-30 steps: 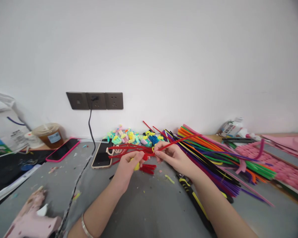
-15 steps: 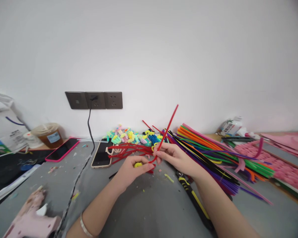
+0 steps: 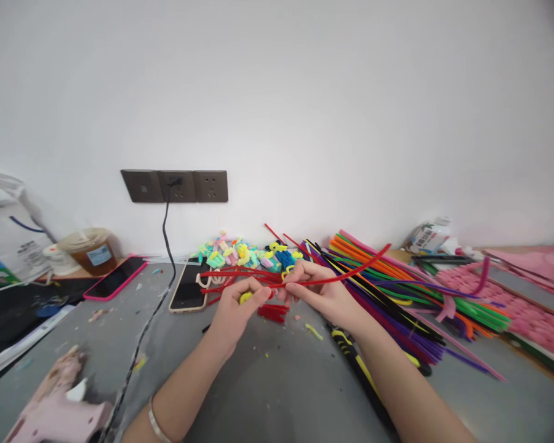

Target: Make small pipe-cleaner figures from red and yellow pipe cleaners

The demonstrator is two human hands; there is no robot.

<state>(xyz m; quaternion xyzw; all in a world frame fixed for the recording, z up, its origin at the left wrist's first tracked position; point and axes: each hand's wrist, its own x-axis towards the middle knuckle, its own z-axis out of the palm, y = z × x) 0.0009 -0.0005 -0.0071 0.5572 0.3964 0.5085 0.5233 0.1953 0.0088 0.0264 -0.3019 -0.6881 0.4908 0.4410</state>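
Note:
A long red pipe cleaner (image 3: 337, 278) runs between my two hands, its free end curving up to the right. My left hand (image 3: 242, 311) pinches its left end, where a small red coil shows at the fingertips; a bit of yellow peeks out behind those fingers. Further along the stem, my right hand (image 3: 321, 295) grips it between thumb and fingers. Just below my fingertips, short red pipe cleaner pieces (image 3: 273, 312) lie on the grey table. Behind my hands is a loose bunch of red pipe cleaners (image 3: 240, 274).
Under my right forearm lie black-and-yellow pliers (image 3: 357, 363). Multicoloured pipe cleaners (image 3: 397, 283) spread to the right. Small pastel pieces (image 3: 233, 252) are heaped by the wall. Two phones (image 3: 187, 289), a drink cup (image 3: 92, 252), a black cable (image 3: 143, 335) and a pink glue gun (image 3: 58, 406) are leftward.
The red pipe cleaner has swung from pointing steeply upward to lying nearly level toward the right. Its left end is now coiled at my left fingertips, and the short red pieces below show more.

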